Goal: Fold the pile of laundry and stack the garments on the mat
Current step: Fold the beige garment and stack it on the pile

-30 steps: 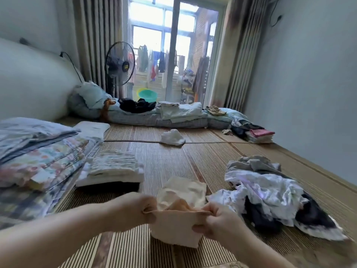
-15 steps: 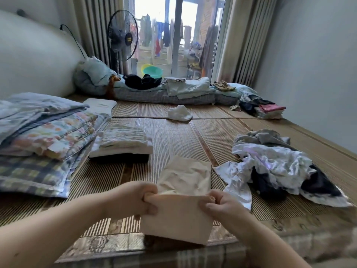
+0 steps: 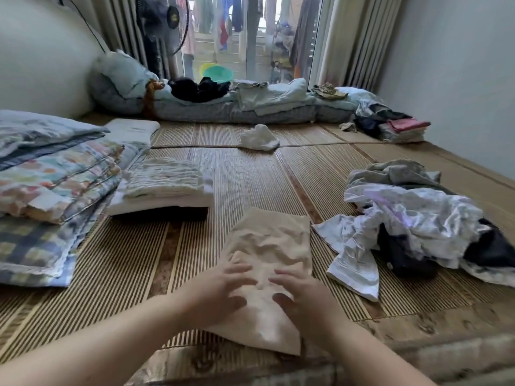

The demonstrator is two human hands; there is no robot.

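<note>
Here, low in the centre of the frame, a beige garment [image 3: 269, 243] lies flat on the woven mat [image 3: 245, 179], creased across its middle. Both hands press on its near half: the left hand [image 3: 220, 288] and the right hand [image 3: 302, 298] lie palm down with fingers spread, side by side and slightly apart. At the right of the frame sits the unfolded pile of laundry [image 3: 412, 215], just beside the garment. At centre left, a folded stack [image 3: 164, 185] rests on the mat beside layered quilts [image 3: 55, 174].
</note>
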